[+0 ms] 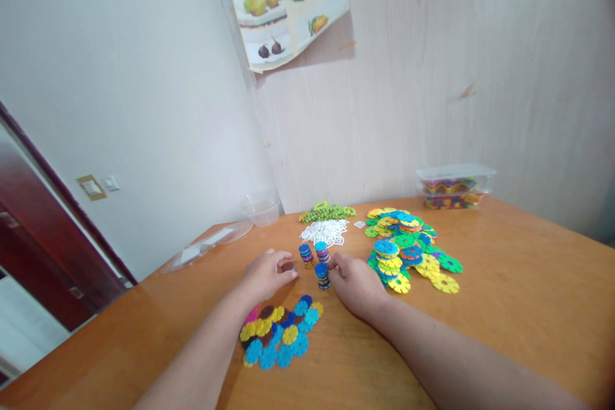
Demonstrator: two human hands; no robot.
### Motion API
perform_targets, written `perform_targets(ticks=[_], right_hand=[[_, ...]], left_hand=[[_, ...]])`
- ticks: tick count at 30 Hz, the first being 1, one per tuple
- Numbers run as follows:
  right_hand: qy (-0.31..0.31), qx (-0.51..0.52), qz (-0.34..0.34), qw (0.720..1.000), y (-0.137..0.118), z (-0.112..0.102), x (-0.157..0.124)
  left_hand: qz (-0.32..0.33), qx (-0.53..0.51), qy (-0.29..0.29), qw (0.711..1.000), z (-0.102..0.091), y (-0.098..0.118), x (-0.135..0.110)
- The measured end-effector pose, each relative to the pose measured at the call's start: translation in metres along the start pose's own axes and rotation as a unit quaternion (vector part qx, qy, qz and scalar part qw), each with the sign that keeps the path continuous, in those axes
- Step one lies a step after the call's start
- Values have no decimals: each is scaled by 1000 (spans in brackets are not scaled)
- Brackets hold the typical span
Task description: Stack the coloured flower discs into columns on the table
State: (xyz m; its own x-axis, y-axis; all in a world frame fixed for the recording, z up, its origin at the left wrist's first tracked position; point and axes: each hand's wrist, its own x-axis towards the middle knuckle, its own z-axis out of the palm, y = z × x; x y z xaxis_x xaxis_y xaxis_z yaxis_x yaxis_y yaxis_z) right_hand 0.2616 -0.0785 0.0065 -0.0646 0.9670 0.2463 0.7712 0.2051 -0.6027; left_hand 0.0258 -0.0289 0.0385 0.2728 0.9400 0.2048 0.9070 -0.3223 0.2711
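My left hand (266,277) curves its thumb and fingers around a brown notched disc (287,266), left of three small stacks. My right hand (356,283) is curled, with its fingertips at the right side of the front blue-topped stack (322,275); whether anything is pinched in them is hidden. Behind stand another stack with a dark blue top (305,256) and one with a light blue top (321,252). In front of my left hand lies a loose spread of small notched discs (284,336) in blue, yellow, brown and pink.
Right of my right hand lies a heap of larger notched discs (408,246). White flat pieces (324,232) and green pieces (331,212) lie at the back. A lidded clear box (456,187), a clear bowl (262,208) and plastic bags (206,246) rest on the wooden table (519,307).
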Motion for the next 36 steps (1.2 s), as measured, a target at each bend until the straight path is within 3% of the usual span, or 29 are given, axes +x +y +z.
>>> perform_targets(ticks=[5,22,29,31,36], right_hand=[[-3,0,3,1000,-2,-3,-2],[-2,4,2,1000,-2,-2,-2],[-4,1,1,1000,-3,-5,-2],[-8,0,4,1000,-4,-6,-3],[-11,2,11,1000,-5,-7,-3]], left_hand=[[28,0,-22,999,-2,3,1],[28,11,-8,1000,1,3,2],[-10,-61,57,996,-7,4,-4],[-13,-90,36,995,-9,4,-9],[-4,-174,-90,981,-13,17,-35]])
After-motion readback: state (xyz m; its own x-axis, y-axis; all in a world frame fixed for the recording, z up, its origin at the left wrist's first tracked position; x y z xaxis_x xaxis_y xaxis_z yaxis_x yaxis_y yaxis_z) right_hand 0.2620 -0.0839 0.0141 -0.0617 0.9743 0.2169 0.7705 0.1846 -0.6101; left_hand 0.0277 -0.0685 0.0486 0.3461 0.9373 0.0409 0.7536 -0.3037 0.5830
